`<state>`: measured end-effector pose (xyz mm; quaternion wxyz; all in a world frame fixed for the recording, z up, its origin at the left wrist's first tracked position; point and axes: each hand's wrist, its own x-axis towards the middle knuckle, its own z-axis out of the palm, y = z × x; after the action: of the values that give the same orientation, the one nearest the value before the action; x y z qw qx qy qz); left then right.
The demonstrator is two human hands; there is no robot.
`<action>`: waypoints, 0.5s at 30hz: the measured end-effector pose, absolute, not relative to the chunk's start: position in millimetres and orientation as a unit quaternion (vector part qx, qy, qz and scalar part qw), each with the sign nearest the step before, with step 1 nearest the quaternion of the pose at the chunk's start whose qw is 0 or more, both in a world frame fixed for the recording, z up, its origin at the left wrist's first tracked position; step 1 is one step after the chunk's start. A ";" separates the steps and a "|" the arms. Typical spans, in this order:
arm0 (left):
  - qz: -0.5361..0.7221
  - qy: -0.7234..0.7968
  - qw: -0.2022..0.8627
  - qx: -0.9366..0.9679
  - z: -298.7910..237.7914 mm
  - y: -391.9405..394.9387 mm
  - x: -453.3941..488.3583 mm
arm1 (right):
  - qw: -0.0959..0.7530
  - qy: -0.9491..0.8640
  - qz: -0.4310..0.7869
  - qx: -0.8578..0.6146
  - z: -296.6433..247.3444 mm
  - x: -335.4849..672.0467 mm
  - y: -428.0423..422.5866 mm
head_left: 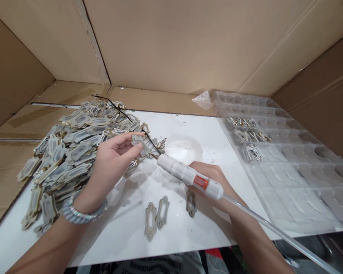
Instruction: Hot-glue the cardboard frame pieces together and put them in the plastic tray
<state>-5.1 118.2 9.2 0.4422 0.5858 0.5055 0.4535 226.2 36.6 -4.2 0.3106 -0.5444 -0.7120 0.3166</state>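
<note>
Mid-frame, the left hand (111, 156) is pinching a grey plate (137, 141), the right hand (210, 171) gripping a white tool (180, 170).

Open lanes: white tabletop (117, 236) between left forearm (64, 234) and loose metal frames (150, 220); narrow strip between right forearm (246, 224) and clear compartment tray (282, 190); stretch beyond shallow white dish (199, 146).
Obstructions: heap of metal frames (77, 152), blocking the left; thin black cord (117, 108), slanting over the heap; white pen-shaped tool (177, 170), between left hand (114, 156) and right hand (208, 170); clear hose (274, 226), crossing right forearm; cardboard walls (188, 45), left, rear, right.
</note>
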 end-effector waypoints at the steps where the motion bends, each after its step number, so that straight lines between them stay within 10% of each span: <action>1: 0.450 0.506 0.440 0.589 9.8 117.9 -5.3 | 0.308 -0.715 0.311 -0.545 -4.9 226.7 36.8; 15: 0.267 0.599 0.161 0.738 6.5 137.1 -23.6 | 0.382 -0.633 0.218 -0.637 -3.3 225.9 39.9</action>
<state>-23.6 137.1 6.5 0.1608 0.7376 0.5992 0.2666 225.9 39.9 -3.3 0.3823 -0.6370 -0.6328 0.2183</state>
